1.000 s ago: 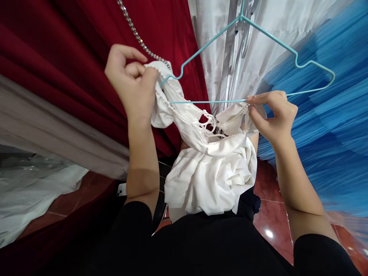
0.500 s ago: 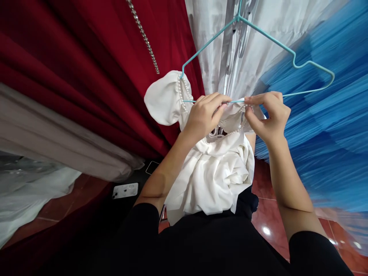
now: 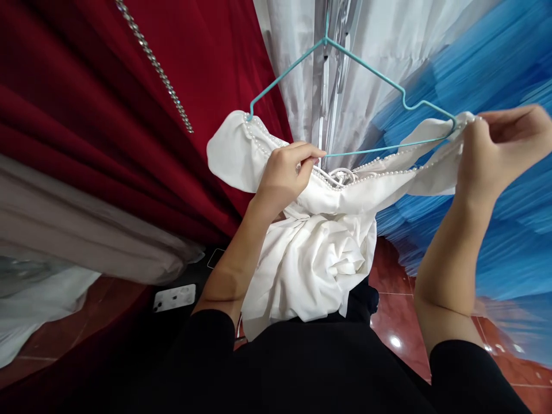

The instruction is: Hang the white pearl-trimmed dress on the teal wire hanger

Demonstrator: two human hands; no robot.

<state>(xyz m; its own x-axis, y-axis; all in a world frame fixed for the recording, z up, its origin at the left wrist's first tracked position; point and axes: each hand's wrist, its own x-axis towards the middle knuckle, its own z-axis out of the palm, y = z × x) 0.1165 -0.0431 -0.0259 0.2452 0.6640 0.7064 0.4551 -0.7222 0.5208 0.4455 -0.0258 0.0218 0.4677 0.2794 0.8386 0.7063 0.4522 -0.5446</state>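
A white dress (image 3: 310,264) with pearl-beaded edging and a gathered rosette hangs in front of me. Its left sleeve (image 3: 233,152) is over one end of a light-blue wire hanger (image 3: 325,40). My left hand (image 3: 284,175) is closed around the hanger's bottom bar near the middle, close to the pearl neckline. At the far right, my right hand (image 3: 502,149) pinches the beaded edge of the other sleeve (image 3: 435,172), which is drawn over the hanger's right end. White cord loops (image 3: 340,177) show inside the neckline.
Red drapery (image 3: 207,69) with a rhinestone strip (image 3: 157,69) hangs at left, above beige cloth (image 3: 86,213). White fabric (image 3: 388,34) and a metal rail (image 3: 332,86) are behind. Blue tulle (image 3: 513,241) fills the right. A phone (image 3: 175,298) lies on a black surface.
My right hand has moved right, from the hanger's middle to its end, drawing the sleeve over that end. The neckline is now spread wide. My left hand stays on the bar.
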